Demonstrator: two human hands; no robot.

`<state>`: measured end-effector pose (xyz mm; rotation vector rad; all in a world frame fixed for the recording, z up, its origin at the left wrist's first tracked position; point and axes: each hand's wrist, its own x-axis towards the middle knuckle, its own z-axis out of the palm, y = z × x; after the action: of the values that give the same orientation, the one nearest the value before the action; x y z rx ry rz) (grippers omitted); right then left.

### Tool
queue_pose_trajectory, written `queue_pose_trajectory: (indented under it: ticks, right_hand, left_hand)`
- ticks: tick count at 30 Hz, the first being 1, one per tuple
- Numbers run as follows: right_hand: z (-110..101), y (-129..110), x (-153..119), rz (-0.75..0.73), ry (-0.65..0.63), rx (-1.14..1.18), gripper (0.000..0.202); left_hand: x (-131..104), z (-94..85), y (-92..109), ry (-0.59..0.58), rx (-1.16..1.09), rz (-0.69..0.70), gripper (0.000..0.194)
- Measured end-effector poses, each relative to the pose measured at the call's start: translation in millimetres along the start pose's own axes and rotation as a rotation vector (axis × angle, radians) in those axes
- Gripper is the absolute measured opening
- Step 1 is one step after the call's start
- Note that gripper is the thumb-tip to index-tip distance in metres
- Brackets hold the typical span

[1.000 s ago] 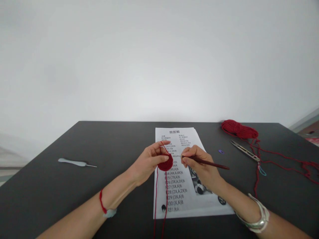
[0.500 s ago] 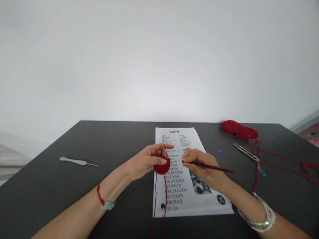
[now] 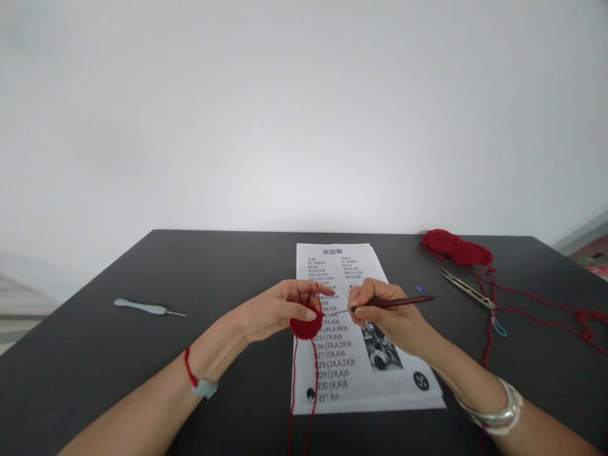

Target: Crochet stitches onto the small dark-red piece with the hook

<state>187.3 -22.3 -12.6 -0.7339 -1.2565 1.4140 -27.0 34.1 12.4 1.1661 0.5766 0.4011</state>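
A round piece of red crochet is pinched in my left hand, thumb in front, with a strand of red yarn running up over the raised index finger. Two red strands hang from the piece toward the front edge. My right hand grips a crochet hook with a dark red-brown handle, held like a pencil. Its thin metal shaft points left and its tip meets the right edge of the crochet, where the exact stitch is too small to make out. Both hands are above a printed pattern sheet.
A grey-handled crochet hook lies on the dark table to the left. At the right are a red yarn skein, thread snips with a teal loop, a small purple stitch marker and loose red yarn. A white wall stands behind.
The hook has tilted: its handle end has risen from slanting down to slanting slightly up. My left hand and the crochet have shifted slightly left and down.
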Motion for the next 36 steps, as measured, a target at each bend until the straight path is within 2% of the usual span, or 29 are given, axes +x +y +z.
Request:
queue_pose_trajectory:
  ticks: [2, 5, 9, 11, 18, 26, 29, 33, 36]
  right_hand:
    - [2, 1, 2, 0.068, 0.013, 0.124, 0.014]
    - [10, 4, 3, 0.128, 0.065, 0.245, 0.015]
    - [17, 8, 4, 0.071, 0.190, 0.262, 0.016]
    - [15, 10, 4, 0.027, 0.218, 0.193, 0.015]
    - [2, 17, -3, -0.079, 0.151, -0.199, 0.010]
    - [18, 15, -9, -0.185, 0.196, -0.411, 0.010]
    - [24, 20, -12, -0.304, 0.201, -0.561, 0.013]
    - [33, 28, -15, -0.580, 0.178, -0.840, 0.023]
    - [35, 31, -13, -0.651, 0.148, -0.941, 0.024]
  left_hand:
    - [0, 7.0, -3, 0.064, 0.062, 0.065, 0.036]
    - [2, 18.9, -8, 0.249, 0.132, 0.214, 0.036]
    - [6, 27.2, -14, 0.358, 0.102, 0.295, 0.039]
    - [7, 27.4, -16, 0.379, 0.073, 0.293, 0.039]
    - [7, 27.5, -17, 0.440, 0.074, 0.272, 0.039]
    - [8, 32.0, -15, 0.470, 0.056, 0.272, 0.040]
    - [7, 34.7, -17, 0.506, 0.064, 0.287, 0.040]
    - [8, 37.5, -22, 0.607, 0.113, 0.312, 0.037]
    - [8, 36.9, -25, 0.655, 0.154, 0.329, 0.035]
